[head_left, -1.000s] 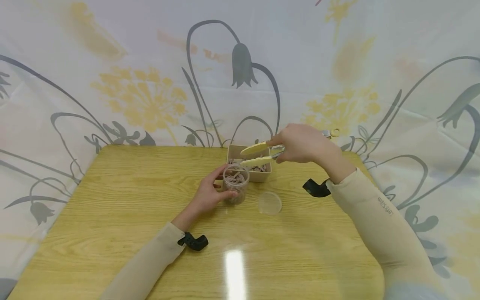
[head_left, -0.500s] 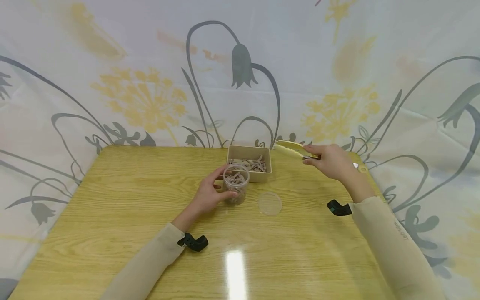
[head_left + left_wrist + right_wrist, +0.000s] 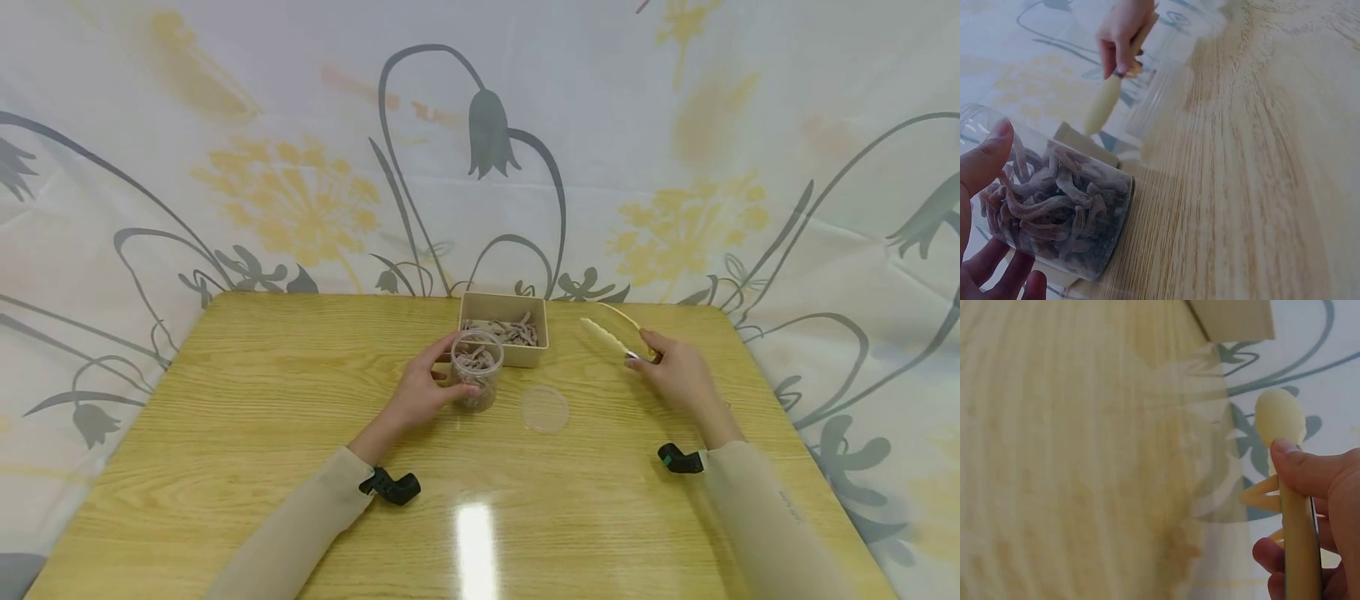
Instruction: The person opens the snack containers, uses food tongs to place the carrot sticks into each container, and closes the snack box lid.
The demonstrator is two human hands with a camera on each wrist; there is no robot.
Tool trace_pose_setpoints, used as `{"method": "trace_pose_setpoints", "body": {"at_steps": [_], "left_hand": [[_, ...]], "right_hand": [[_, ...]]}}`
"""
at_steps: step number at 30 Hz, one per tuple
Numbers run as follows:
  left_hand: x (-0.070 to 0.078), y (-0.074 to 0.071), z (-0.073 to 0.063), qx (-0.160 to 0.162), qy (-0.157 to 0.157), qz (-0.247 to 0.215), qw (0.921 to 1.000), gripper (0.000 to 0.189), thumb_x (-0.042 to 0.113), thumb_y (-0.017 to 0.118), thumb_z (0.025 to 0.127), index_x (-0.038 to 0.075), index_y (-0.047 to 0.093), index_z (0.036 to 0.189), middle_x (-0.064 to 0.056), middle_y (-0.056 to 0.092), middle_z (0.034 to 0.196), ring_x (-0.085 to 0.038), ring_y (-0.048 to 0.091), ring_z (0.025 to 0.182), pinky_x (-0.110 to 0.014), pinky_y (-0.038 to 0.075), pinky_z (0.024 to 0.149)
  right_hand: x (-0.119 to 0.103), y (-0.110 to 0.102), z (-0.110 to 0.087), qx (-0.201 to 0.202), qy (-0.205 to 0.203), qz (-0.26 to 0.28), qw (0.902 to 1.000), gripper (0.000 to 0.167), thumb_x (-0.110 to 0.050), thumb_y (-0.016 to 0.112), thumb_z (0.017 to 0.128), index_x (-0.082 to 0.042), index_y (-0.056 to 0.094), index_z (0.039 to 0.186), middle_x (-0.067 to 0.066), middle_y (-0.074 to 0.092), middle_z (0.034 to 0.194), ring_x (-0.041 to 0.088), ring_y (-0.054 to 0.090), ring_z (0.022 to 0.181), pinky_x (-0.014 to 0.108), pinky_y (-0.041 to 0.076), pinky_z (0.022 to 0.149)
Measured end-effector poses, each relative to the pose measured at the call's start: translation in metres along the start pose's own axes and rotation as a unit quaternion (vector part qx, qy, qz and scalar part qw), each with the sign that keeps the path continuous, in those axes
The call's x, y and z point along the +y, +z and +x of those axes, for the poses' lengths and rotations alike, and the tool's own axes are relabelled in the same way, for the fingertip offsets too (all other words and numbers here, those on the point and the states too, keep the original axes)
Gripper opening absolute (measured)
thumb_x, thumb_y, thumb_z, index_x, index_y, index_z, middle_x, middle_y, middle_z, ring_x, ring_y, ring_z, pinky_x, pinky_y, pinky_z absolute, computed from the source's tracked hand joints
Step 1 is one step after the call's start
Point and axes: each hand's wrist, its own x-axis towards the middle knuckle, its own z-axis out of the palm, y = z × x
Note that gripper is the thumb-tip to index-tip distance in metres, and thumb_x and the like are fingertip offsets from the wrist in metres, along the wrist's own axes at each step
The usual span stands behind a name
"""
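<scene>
My left hand holds a clear round jar upright on the table, thumb on the near side and fingers round the far side. Inside it lie greyish-brown, powdery dried strips, the jar's top being uncovered. More such strips lie in a beige rectangular box just behind the jar. Off to the right, my right hand grips yellow-tipped tongs. Their two tips stand apart with nothing between them, pointing back and left over the table.
A clear round lid lies flat on the wooden table, right of the jar. Behind the table's back edge hangs a flower-printed cloth. Each wrist carries a black camera mount.
My right hand has drawn the tongs away from over the jar and box, to the right and then down toward the table. The left hand keeps its hold on the jar.
</scene>
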Motion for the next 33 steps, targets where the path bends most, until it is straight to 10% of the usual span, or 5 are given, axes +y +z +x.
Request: {"method": "trace_pose_setpoints", "body": {"at_steps": [6, 19, 26, 33], "left_hand": [[-0.001, 0.001, 0.000, 0.003, -0.005, -0.001, 1.0000, 0.086, 0.018, 0.087, 0.079, 0.018, 0.042, 0.152, -0.009, 0.055, 0.136, -0.026, 0.052, 0.121, -0.046, 0.052, 0.090], [-0.002, 0.001, -0.001, 0.005, -0.002, -0.012, 0.9999, 0.086, 0.016, 0.087, 0.079, 0.020, 0.043, 0.152, -0.010, 0.056, 0.135, -0.029, 0.056, 0.116, -0.045, 0.054, 0.088], [0.000, 0.001, 0.000, 0.007, 0.000, -0.027, 0.9996, 0.086, 0.012, 0.087, 0.078, 0.015, 0.043, 0.152, -0.014, 0.055, 0.137, -0.033, 0.053, 0.120, -0.052, 0.053, 0.090], [0.014, 0.000, -0.004, 0.005, -0.002, -0.026, 0.9996, 0.083, 0.007, 0.084, 0.080, 0.009, 0.042, 0.152, -0.019, 0.054, 0.137, -0.036, 0.052, 0.120, -0.055, 0.051, 0.090]], "right_hand": [[0.012, 0.018, -0.009, 0.007, 0.016, 0.012, 0.9998, 0.072, -0.034, 0.071, 0.094, 0.008, 0.043, 0.145, 0.032, 0.051, 0.137, 0.042, 0.064, 0.094, 0.061, 0.047, 0.092], [0.015, 0.036, -0.019, 0.054, 0.068, 0.067, 0.9940, 0.093, -0.050, 0.071, 0.090, 0.003, 0.028, 0.153, 0.028, 0.032, 0.154, 0.043, 0.059, 0.106, 0.059, 0.049, 0.088], [0.007, 0.035, -0.017, 0.059, 0.104, 0.043, 0.9918, 0.104, -0.056, 0.071, 0.087, 0.008, 0.024, 0.153, 0.032, 0.035, 0.150, 0.056, 0.028, 0.127, 0.067, 0.033, 0.099], [0.006, 0.033, -0.016, 0.138, 0.110, 0.128, 0.9758, 0.073, -0.040, 0.061, 0.099, 0.008, 0.037, 0.148, 0.029, 0.038, 0.150, 0.053, 0.024, 0.134, 0.064, 0.022, 0.108]]}}
